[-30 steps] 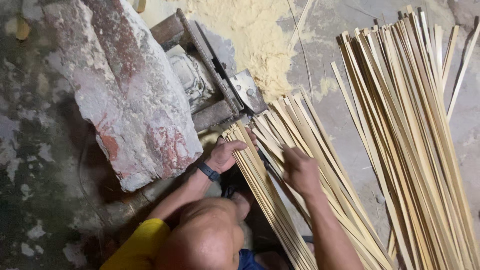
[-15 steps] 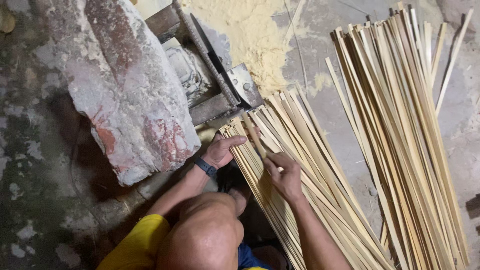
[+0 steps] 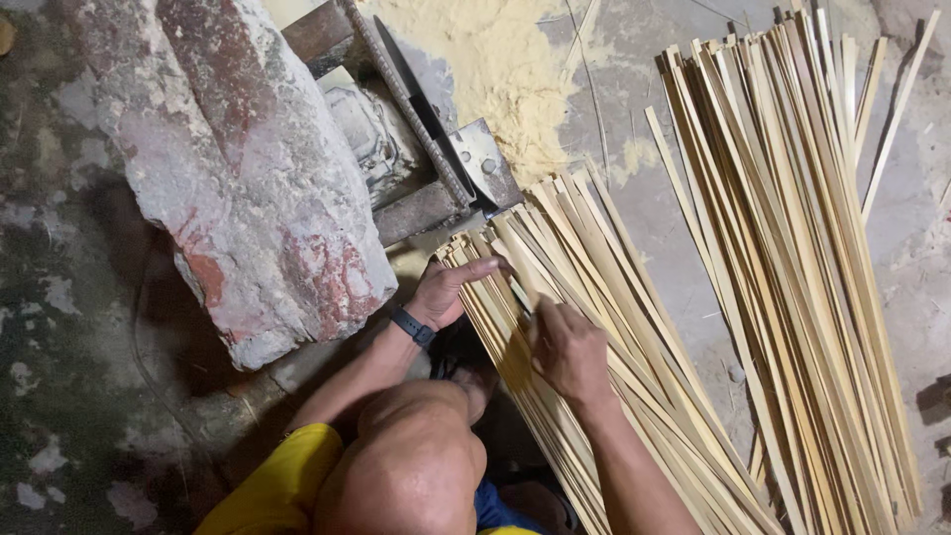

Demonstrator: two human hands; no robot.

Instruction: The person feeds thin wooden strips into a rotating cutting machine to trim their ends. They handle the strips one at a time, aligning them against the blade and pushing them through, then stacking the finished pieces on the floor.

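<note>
two piles of bamboo strips (image 3: pixel 594 297), one stone slab (image 3: pixel 248 168), one sawdust heap (image 3: pixel 495 69), two hands (image 3: pixel 567 349)

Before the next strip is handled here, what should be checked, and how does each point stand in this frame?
1. Left hand rests flat on the near bundle of strips: ok.
2. Right hand on the same bundle, fingers curled: ok; whether it pinches a strip, cannot tell.
3. Both hands apart from the metal blade: ok.
4. Far pile of strips lies apart from the near bundle: ok.
5. Sawdust behind the blade, away from the hands: ok.
</note>
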